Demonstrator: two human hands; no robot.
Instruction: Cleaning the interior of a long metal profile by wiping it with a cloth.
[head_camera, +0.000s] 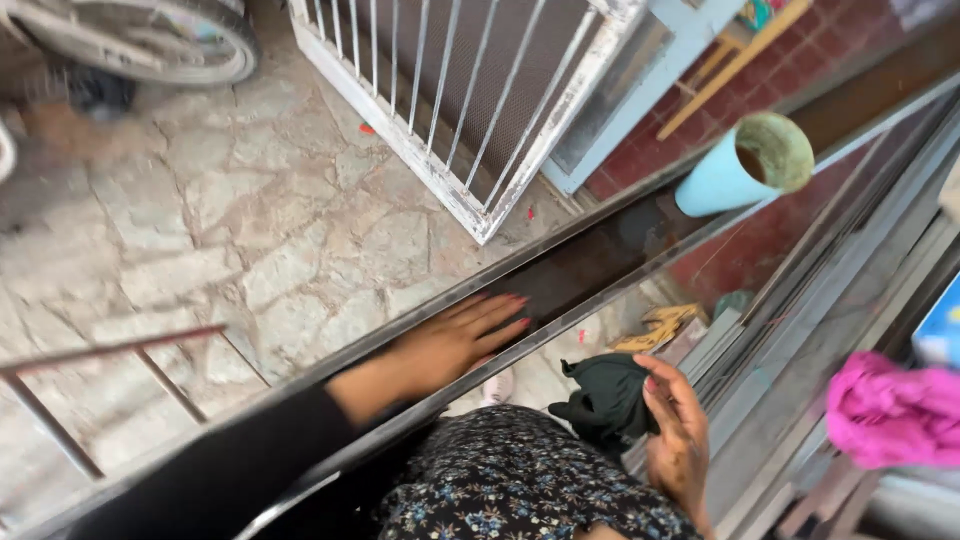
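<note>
My left hand lies flat, fingers together and stretched out, on a long dark metal channel that runs diagonally from lower left to upper right. My right hand is lower right, its fingers closed on a dark green cloth bunched beside the channel. A black sleeve covers my left arm, and a dark flowered garment shows below.
A light blue pot with a greenish rim stands on the channel at upper right. A white barred gate leans behind. A pink cloth lies at right on grey metal rails. Stone paving and a wheel are at left.
</note>
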